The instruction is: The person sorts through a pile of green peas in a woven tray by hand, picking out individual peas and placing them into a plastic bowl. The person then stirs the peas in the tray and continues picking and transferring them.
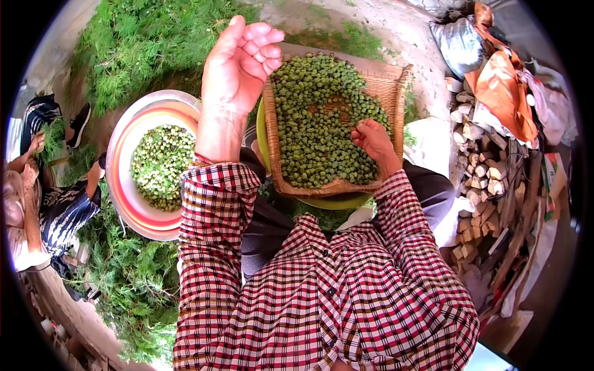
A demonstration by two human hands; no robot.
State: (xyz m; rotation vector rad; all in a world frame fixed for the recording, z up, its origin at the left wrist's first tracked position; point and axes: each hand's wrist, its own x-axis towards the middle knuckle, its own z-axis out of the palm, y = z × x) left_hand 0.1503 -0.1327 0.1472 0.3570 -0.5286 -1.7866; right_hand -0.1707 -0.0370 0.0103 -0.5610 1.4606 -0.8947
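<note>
My left hand (242, 65) is raised over the left edge of a woven basket (401, 102), palm turned up. Its fingers are half curled, the thumb stands apart, and no object shows in it. Over the basket's right side, my right hand (373, 139) is closed, thumb against fingertips; whatever may be in the pinch is too small to make out. Small round green cones or fruits (315, 145) fill most of the basket, with a bare woven patch near the middle. Beneath the basket, part of a yellow-green basin (337, 202) shows.
To the left stands a basin with an orange band (117, 179), holding more green pieces (162, 164). Cut green branches (154, 43) cover the ground. Another person (68, 213) sits at far left. Stacked firewood (486, 176) and an orange bag (507, 93) lie right.
</note>
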